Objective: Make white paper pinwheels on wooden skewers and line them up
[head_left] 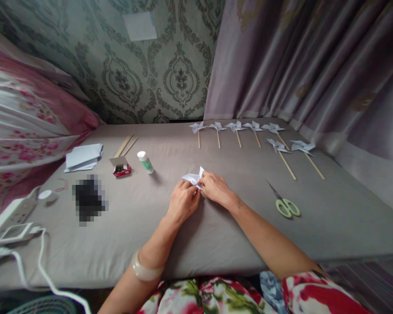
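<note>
Both my hands meet over a white paper pinwheel (192,178) near the middle of the cloth-covered table. My left hand (184,200) grips its near left side with the fingers bent in. From the right, my right hand (214,188) pinches the same paper close to its centre. Folded points of the paper stick up beyond the fingers, while its near part is hidden under them. Scissors (286,207) with green handles lie to the right of my right hand. A white and green glue bottle (146,163) stands up to the left of my hands.
Several finished pinwheels (236,127) on sticks lie along the back right. At the left are a paper stack (82,157), wooden sticks (124,145), an open red box (121,169) and a pixelated dark object (90,198). A power strip (11,222) with white cables sits at the left edge.
</note>
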Demonstrator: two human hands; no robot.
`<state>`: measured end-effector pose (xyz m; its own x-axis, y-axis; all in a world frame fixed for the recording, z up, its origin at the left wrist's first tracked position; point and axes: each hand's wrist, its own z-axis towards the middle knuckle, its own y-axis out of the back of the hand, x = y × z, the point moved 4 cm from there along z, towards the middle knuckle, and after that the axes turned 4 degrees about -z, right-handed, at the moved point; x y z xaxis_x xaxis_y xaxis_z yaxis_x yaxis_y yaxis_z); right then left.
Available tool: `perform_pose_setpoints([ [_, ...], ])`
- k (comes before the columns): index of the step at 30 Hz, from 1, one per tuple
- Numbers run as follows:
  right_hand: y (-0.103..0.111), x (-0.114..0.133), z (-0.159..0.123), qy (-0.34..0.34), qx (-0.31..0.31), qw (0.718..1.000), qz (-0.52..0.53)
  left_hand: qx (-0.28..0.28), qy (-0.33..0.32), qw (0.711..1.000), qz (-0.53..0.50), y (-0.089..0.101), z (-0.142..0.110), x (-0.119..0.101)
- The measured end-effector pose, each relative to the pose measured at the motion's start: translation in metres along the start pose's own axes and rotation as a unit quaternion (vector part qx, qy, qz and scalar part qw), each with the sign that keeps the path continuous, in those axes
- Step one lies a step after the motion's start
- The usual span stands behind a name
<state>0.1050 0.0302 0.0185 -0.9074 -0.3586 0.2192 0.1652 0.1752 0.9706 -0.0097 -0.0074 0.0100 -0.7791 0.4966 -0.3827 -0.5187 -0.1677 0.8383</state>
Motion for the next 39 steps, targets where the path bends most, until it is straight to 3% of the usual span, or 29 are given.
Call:
perform_pose_setpoints([
  [3, 0.001, -0.001, 0.0, 0.005, -0.007, 1.0, 0.01, -0.098, 0.036, 0.992, -0.065, 0.009, 0.003, 0.009],
  [7, -0.001, -0.008, 0.002, 0.011, -0.024, 0.999, 0.042, -0.215, 0.132, 0.963, -0.097, 0.021, 0.002, 0.03],
  [10, -0.001, -0.021, 0.007, 0.011, -0.064, 0.989, 0.136, -0.269, 0.201, 0.935, -0.114, 0.027, -0.001, 0.047],
  [13, 0.0, -0.04, 0.008, -0.034, -0.134, 0.959, 0.246, -0.289, 0.249, 0.914, -0.134, 0.028, -0.005, 0.059],
  [16, -0.004, -0.05, 0.001, -0.064, -0.15, 0.943, 0.29, -0.282, 0.27, 0.91, -0.141, 0.026, -0.006, 0.061],
  [23, -0.015, -0.034, -0.026, -0.022, -0.073, 0.986, 0.145, -0.263, 0.272, 0.916, -0.133, 0.023, -0.005, 0.059],
  [29, -0.011, -0.03, -0.029, -0.018, -0.057, 0.994, 0.095, -0.244, 0.267, 0.924, -0.123, 0.022, -0.005, 0.059],
  [35, -0.006, -0.048, -0.029, -0.145, -0.124, 0.98, 0.055, -0.144, 0.241, 0.95, -0.136, 0.01, 0.0, 0.05],
  [39, -0.007, -0.052, -0.028, -0.17, -0.133, 0.973, 0.077, -0.07, 0.18, 0.973, -0.122, 0.002, 0.002, 0.034],
])
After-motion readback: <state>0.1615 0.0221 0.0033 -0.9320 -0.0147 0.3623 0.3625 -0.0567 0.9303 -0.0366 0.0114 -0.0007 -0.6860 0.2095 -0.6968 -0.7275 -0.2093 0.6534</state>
